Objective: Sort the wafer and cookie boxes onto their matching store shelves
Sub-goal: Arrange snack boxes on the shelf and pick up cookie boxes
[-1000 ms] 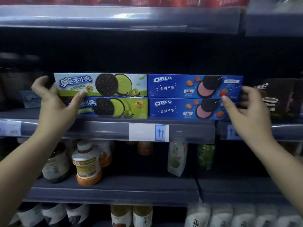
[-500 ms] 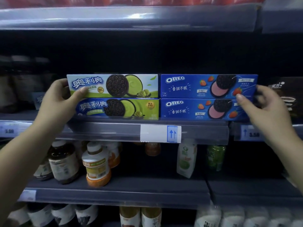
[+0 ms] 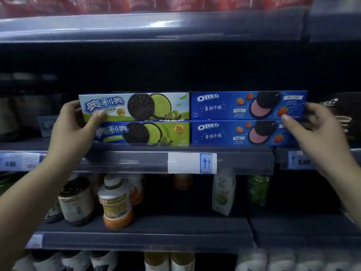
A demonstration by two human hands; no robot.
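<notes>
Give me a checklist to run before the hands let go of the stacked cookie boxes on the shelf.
1. Two green matcha cookie boxes stacked flush: ok.
2. Two blue strawberry cookie boxes stacked flush: ok.
3. Green and blue stacks butt together, no gap: ok.
4. Left hand steadies the green stack's left end: ok.
5. Right hand steadies the blue stack's right end: ok.
6. Price tag on the grey shelf rail matches these boxes: cannot tell, blurred.

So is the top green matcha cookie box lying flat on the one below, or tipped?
Flat. The top green matcha cookie box sits level on the lower green box, edges aligned, left hand at its end.
</notes>
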